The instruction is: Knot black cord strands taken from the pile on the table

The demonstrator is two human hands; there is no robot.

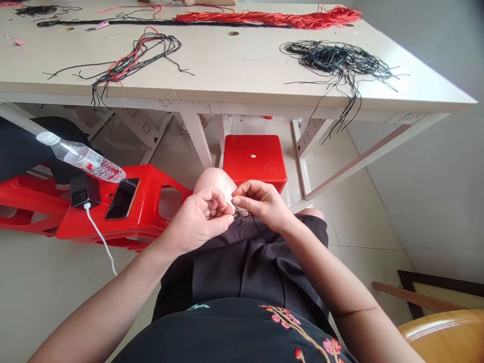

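Both my hands meet over my lap, just above my knee. My left hand (202, 217) is curled, its thumb and fingers pinched on a thin black cord (237, 218). My right hand (260, 201) pinches the same cord from the other side, fingertips touching the left hand's. The cord forms a small loop between them and a loose end (259, 229) trails down over my black skirt (242, 262).
A pale table (234, 60) ahead carries a black cord bundle (336, 60), mixed red and black cords (132, 55) and a long red bundle (272, 19). A red stool (254, 159) stands under it. Another red stool (149, 201) at left holds a water bottle (81, 156), phone (122, 198) and charger (83, 190).
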